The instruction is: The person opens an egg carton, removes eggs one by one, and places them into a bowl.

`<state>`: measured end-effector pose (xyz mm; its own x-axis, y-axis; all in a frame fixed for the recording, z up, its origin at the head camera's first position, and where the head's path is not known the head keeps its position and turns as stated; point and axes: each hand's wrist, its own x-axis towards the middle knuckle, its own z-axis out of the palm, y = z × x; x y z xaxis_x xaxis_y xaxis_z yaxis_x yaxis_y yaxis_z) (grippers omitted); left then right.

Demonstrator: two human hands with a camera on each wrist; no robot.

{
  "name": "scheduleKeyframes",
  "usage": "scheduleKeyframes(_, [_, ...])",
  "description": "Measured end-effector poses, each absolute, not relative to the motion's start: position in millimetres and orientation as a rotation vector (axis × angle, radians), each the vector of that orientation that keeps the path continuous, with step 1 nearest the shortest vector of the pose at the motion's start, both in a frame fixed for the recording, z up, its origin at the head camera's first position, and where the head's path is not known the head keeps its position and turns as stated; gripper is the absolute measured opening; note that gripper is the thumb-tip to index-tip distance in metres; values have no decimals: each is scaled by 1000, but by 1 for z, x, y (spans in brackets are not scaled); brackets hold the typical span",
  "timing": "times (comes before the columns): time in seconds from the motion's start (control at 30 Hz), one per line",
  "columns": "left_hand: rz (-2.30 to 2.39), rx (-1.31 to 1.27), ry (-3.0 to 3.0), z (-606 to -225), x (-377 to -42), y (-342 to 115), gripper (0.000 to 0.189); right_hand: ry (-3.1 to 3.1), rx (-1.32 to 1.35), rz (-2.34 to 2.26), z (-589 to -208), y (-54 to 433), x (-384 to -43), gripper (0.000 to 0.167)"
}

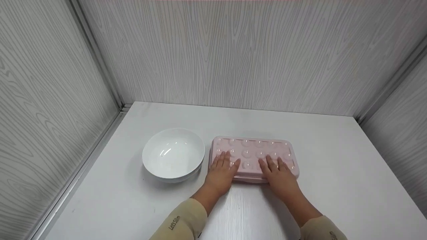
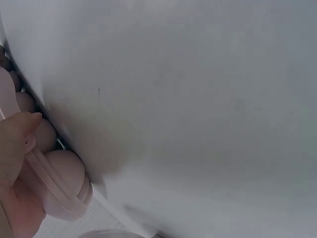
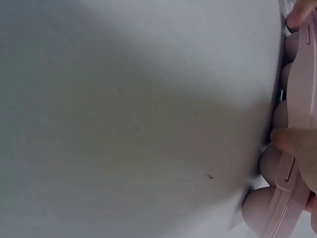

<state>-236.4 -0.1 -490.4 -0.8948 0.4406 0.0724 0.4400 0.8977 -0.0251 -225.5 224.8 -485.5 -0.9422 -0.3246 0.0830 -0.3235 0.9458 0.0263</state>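
A pink lidded box with round bumps in rows, like an egg carton [image 1: 247, 153], lies on the white table. My left hand [image 1: 220, 176] rests on the left part of its lid, fingers spread and fairly straight. On the right part lies my right hand [image 1: 280, 178], also with spread, straight fingers. In the left wrist view, my left thumb [image 2: 25, 121] overlaps the box's front rim beside a latch [image 2: 30, 144]. The right wrist view has my right thumb [image 3: 287, 140] against the front, above rounded cups [image 3: 260, 210]. Neither hand lifts anything in the head view.
Left of the box stands a shiny white bowl [image 1: 174, 154], close to my left hand. White wood-grain panels rise behind the table [image 1: 333, 160] and on both sides. Pale sleeves [image 1: 186, 218] cover my forearms.
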Motion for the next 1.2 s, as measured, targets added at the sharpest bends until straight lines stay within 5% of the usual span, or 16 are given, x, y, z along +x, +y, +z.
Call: scheduleKeyframes(1.2, [117,-603,-2986,-494,-238,14,56,-2950,577,-231,-488,217,-228,53])
